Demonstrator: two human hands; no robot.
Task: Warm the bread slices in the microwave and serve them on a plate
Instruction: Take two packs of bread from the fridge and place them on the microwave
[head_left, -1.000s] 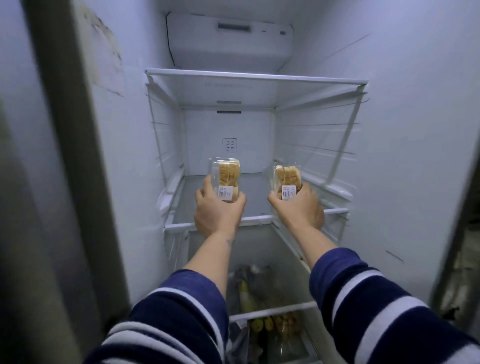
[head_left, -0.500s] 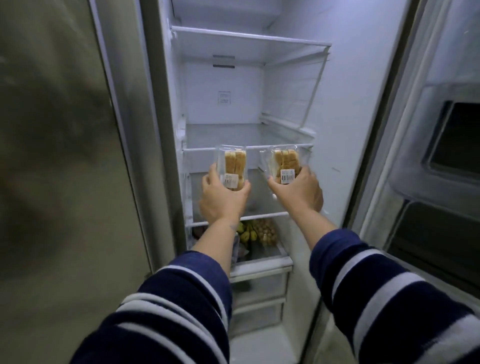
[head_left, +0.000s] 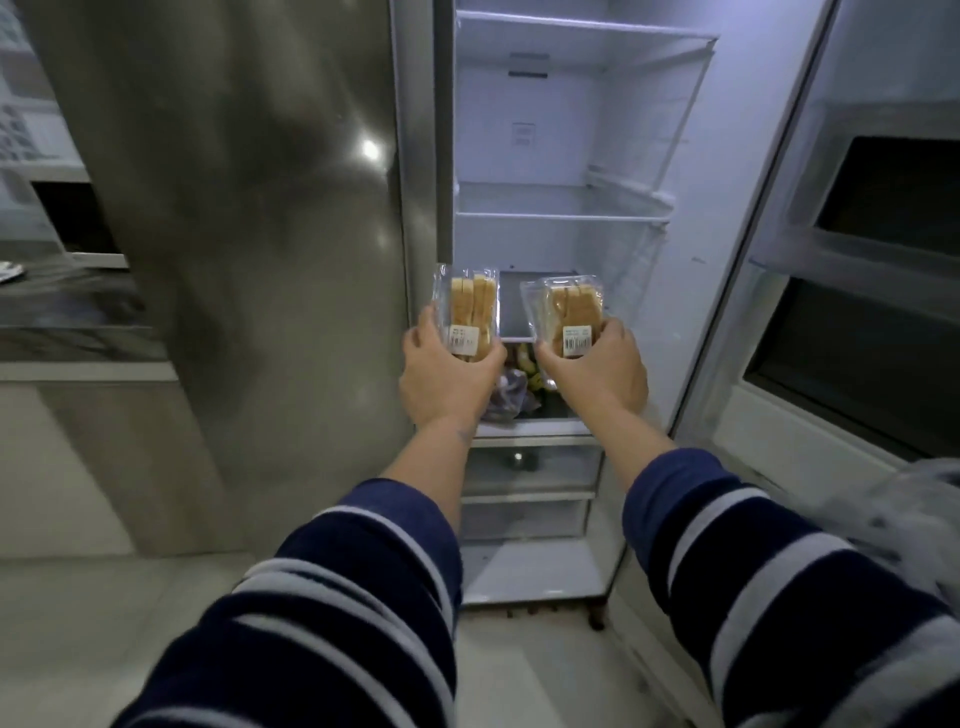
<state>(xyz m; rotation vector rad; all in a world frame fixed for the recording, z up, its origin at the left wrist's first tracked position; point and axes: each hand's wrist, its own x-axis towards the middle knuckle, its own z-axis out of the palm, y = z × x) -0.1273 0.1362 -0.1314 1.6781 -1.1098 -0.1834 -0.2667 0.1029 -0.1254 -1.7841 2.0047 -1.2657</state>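
Observation:
My left hand (head_left: 447, 376) grips a clear plastic pack of bread slices (head_left: 470, 306) with a barcode label, held upright in front of the open fridge. A second, similar bread pack (head_left: 569, 312) sits in the grip of my right hand (head_left: 597, 374), tilted slightly left. Both packs are held out in the air at arm's length, side by side, just outside the fridge compartment (head_left: 550, 156). My fingers hide the lower ends of both packs.
The fridge's right door (head_left: 852, 270) stands open at the right with door bins. The closed steel left door (head_left: 249, 218) fills the left. Bagged produce (head_left: 511, 395) lies on a lower shelf above two drawers (head_left: 530, 493). A dark counter (head_left: 67, 317) is at far left.
Both hands have pulled the bread packs out from the shelf and back away from the fridge. The view has drawn back and dropped, showing the drawers, floor and counter.

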